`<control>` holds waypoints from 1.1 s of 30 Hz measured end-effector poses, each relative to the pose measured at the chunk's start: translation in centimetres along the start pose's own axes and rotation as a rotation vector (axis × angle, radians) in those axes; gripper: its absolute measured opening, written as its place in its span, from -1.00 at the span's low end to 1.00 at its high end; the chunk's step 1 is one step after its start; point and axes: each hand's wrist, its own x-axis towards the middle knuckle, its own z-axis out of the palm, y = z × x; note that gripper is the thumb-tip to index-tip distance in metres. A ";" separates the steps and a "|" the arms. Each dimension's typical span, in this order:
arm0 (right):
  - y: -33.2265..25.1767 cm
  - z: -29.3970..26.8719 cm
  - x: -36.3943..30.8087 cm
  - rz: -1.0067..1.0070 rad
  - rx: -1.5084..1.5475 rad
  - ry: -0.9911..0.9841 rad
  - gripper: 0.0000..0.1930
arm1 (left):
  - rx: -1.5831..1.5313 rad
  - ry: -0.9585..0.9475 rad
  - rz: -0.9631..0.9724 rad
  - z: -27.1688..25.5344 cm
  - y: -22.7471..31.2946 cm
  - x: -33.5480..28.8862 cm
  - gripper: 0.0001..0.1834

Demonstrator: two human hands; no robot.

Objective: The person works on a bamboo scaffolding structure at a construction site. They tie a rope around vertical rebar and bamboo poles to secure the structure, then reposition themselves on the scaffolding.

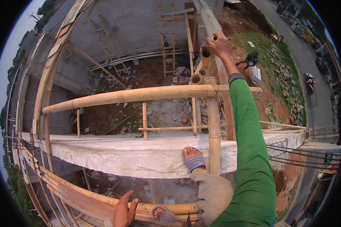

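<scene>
My right hand (221, 46) is stretched far forward, its fingers closed round the open end of a bamboo pole (214, 37). Just below it, the hollow end of another bamboo pole (206, 52) points up at me. My left hand (124, 212) is low at the front, fingers apart and holding nothing, close to the bamboo rail (147, 207). A thick horizontal bamboo beam (140, 94) crosses in front of me and meets an upright bamboo post (214, 132), with a thin tie where they cross.
One sandalled foot (194, 159) rests on the narrow whitish ledge (121, 155), the other on bamboo below. Far down lies rubble-strewn ground (163, 113). Bamboo ladders (167, 45) lean on the grey wall. A person (249, 58) stands below right; beyond runs a road (325, 94).
</scene>
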 end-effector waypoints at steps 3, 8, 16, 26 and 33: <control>0.0 0.0 0.0 0.004 -0.009 -0.004 -0.57 | 0.046 -0.054 0.029 0.1 -1.1 -0.1 -0.40; 0.2 0.2 0.1 -0.010 -0.011 0.006 -0.57 | 0.081 -0.111 0.053 0.5 -2.6 -0.2 -0.37; -0.3 -0.4 0.1 0.023 -0.013 -0.028 -0.57 | 0.027 -0.141 0.015 -0.2 -1.6 0.2 -0.42; -0.4 -0.3 0.0 0.020 -0.046 -0.013 -0.57 | 0.033 -0.257 -0.001 0.3 -3.4 -0.4 -0.27; -0.1 -0.1 0.0 -0.005 -0.032 0.007 -0.57 | 0.016 -0.226 0.013 -0.1 -2.6 -0.4 -0.30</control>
